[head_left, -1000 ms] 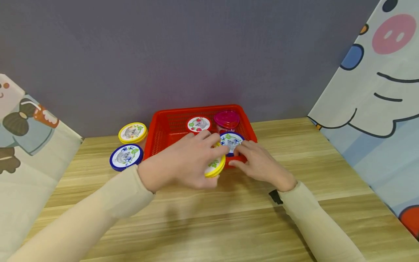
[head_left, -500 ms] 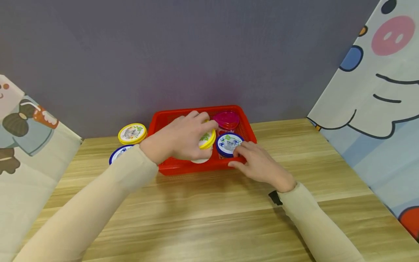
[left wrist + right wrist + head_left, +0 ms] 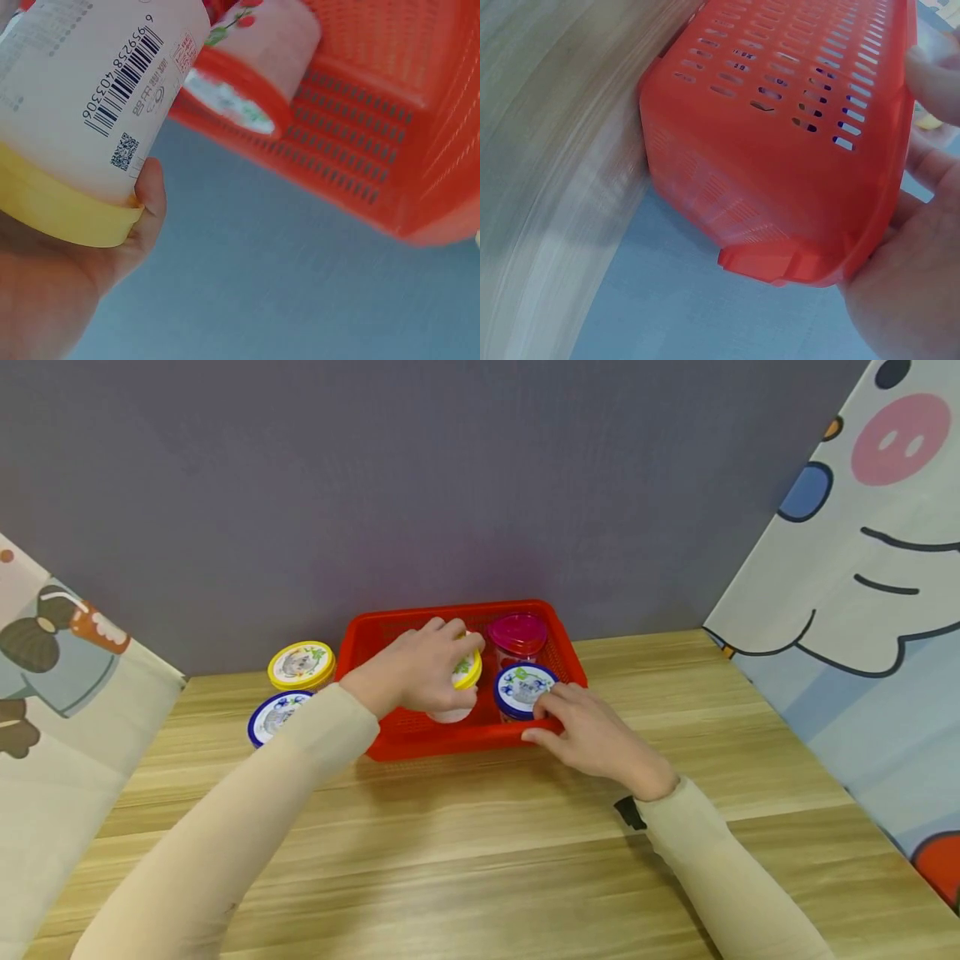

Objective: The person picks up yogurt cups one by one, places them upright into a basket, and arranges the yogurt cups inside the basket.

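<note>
Flanking the red basket (image 3: pixel 420 746) toward nine o'clock are a blue-lidded tub (image 3: pixel 274 717) and a yellow-lidded tub (image 3: pixel 302 665). Rightward, a pale barcoded tub (image 3: pixel 94 97), yellow lid tilted toward three o'clock, is at the basket's middle; the left hand (image 3: pixel 427 668), wrist from eight o'clock, curls around it. The right hand (image 3: pixel 592 735) grips the rim at four o'clock, thumb outside.

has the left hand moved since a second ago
Yes: against the red basket, the left hand has moved forward and a little left, carrying the yellow-lidded tub.
</note>
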`<state>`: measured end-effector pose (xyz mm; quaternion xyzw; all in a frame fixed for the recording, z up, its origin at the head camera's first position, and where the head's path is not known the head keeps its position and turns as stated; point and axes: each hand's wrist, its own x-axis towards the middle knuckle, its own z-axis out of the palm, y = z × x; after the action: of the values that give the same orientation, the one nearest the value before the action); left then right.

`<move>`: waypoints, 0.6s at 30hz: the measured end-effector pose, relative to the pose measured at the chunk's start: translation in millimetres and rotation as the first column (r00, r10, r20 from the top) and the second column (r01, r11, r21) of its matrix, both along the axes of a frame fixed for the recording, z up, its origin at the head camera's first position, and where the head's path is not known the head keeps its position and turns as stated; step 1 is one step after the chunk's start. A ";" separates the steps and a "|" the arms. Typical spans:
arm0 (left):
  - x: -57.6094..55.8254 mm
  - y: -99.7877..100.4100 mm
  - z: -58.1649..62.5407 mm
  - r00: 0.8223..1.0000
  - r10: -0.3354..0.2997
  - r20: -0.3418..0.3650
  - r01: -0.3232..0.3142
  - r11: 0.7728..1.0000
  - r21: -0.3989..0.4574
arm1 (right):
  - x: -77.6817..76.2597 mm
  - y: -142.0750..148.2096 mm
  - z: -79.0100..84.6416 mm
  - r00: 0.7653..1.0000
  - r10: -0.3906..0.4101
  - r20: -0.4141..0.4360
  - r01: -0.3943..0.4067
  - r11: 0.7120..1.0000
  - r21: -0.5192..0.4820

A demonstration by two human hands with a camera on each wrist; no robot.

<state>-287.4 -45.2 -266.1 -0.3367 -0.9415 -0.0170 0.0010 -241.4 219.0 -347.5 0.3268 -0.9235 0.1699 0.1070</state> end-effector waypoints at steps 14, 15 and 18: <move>-12.5 15.1 -29.7 0.995 0.061 0.079 -0.052 0.992 -0.118 | -0.1 -1.0 0.1 1.000 -0.006 0.013 0.005 1.000 0.007; -12.8 15.9 -30.0 0.994 0.067 0.085 -0.056 0.991 -0.125 | 0.0 -1.1 0.3 1.000 -0.006 0.014 0.006 1.000 0.006; -13.2 17.7 -31.5 0.988 0.088 0.124 -0.069 0.987 -0.145 | 0.1 -1.5 0.9 1.000 -0.009 0.016 0.009 1.000 0.003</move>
<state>-300.6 -27.5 -297.7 -0.2967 -0.9509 0.0273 -0.0835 -241.3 217.6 -346.6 0.3215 -0.9260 0.1707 0.1001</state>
